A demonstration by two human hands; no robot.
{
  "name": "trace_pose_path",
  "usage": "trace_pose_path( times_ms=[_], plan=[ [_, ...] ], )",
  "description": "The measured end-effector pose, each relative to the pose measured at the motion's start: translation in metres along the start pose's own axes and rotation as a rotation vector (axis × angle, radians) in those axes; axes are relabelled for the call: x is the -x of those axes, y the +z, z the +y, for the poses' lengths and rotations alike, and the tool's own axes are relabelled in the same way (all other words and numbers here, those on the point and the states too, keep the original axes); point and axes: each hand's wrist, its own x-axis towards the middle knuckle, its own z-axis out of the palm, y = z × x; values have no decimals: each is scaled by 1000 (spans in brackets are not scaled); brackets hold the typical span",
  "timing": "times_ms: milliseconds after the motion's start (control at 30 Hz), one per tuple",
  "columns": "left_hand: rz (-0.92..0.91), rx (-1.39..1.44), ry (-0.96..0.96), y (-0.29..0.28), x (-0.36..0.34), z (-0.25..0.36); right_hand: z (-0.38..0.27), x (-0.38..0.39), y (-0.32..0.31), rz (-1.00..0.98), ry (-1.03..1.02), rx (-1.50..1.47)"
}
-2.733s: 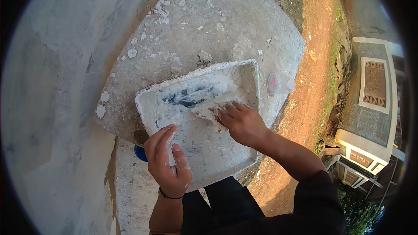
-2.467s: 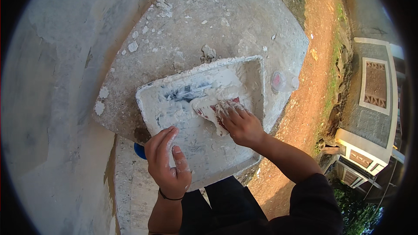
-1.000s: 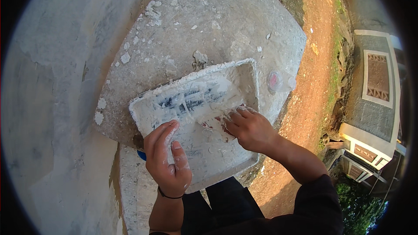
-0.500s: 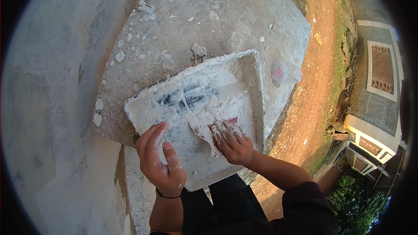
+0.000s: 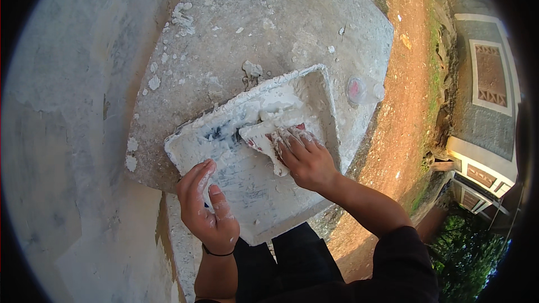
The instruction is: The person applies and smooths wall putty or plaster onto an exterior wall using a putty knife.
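A shallow rectangular tray (image 5: 264, 227) is coated inside with wet white plaster (image 5: 281, 98), its dark bottom showing through in streaks. My right hand (image 5: 306, 160) grips a flat reddish spreader (image 5: 259, 137) smeared with plaster, pressed into the far right half of the tray. White paste covers my right fingers, and they hide much of the spreader. At the tray's near left side is my left hand (image 5: 209, 207), fingers raised and thumb apart, with nothing seen in it. Plaster spots mark its fingertips and thumb.
The tray rests on a grey slab (image 5: 292, 22) spattered with dried plaster, a lump (image 5: 252, 70) lying just beyond its rim. A clear plastic bottle (image 5: 362, 91) lies right of the tray. A grey wall (image 5: 67, 134) stands left; a dirt path (image 5: 412, 78) and a building (image 5: 488, 90) are right.
My right hand has pushed the spreader farther away across the tray. Plaster covers more of the dark patch there. The left hand stays nearly still, and the view has shifted slightly.
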Motion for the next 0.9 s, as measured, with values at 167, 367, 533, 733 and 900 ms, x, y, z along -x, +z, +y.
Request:
trace_pose_path(
  times_ms=[167,367,533,733,900],
  plan=[
    [-12,22,9,-7,-3,-5,-14,37,-13,-4,67,11],
    [-37,55,8,-3,-10,-5,0,32,15,22,-33,10],
    [-66,70,32,-4,-14,-6,6,1,24,-34,-21,-19],
    [-115,77,68,-4,-21,-9,-11,3,20,90,54,-75],
    [-120,100,56,-5,-23,-12,-15,-8,-7,85,12,-328]
  ],
)
